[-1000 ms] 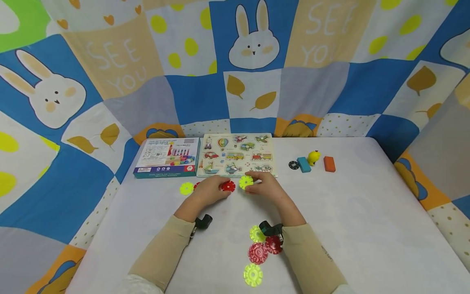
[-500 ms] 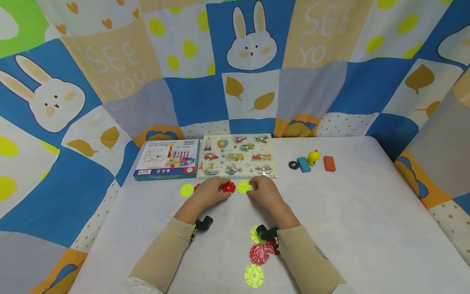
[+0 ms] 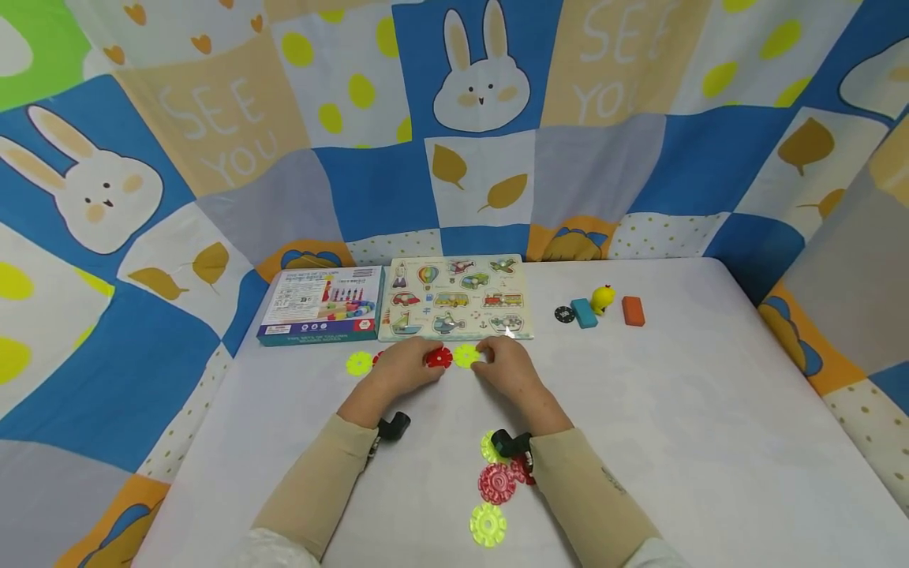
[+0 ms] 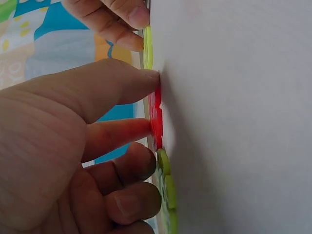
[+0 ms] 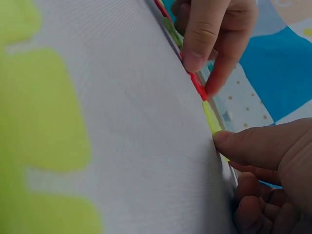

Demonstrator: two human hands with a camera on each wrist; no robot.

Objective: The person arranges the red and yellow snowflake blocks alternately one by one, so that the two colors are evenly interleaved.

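My left hand [image 3: 406,368] pinches a red notched plastic disc [image 3: 439,357] between thumb and index finger, flat on the white table. Beside it lies a yellow-green notched disc [image 3: 465,356], whose right side my right hand [image 3: 509,369] pinches. In the right wrist view the red disc [image 5: 197,85] and yellow-green disc [image 5: 210,116] stand edge to edge in a line; whether they interlock I cannot tell. Left of my left hand lie another yellow-green disc [image 3: 359,364] and a red one, mostly hidden. The left wrist view shows a green disc [image 4: 166,187] by my curled fingers.
Behind the hands lie a boxed set [image 3: 321,306] and a vehicle picture puzzle board [image 3: 457,298]. Several loose discs, including a red one [image 3: 497,483], lie near the right forearm. A blue block [image 3: 584,313], yellow toy [image 3: 603,300], orange block [image 3: 634,311] and black disc [image 3: 564,315] sit back right.
My right hand has brought the yellow-green disc down and left, from slightly raised to flat beside the red disc. My left hand has stayed on the red disc.
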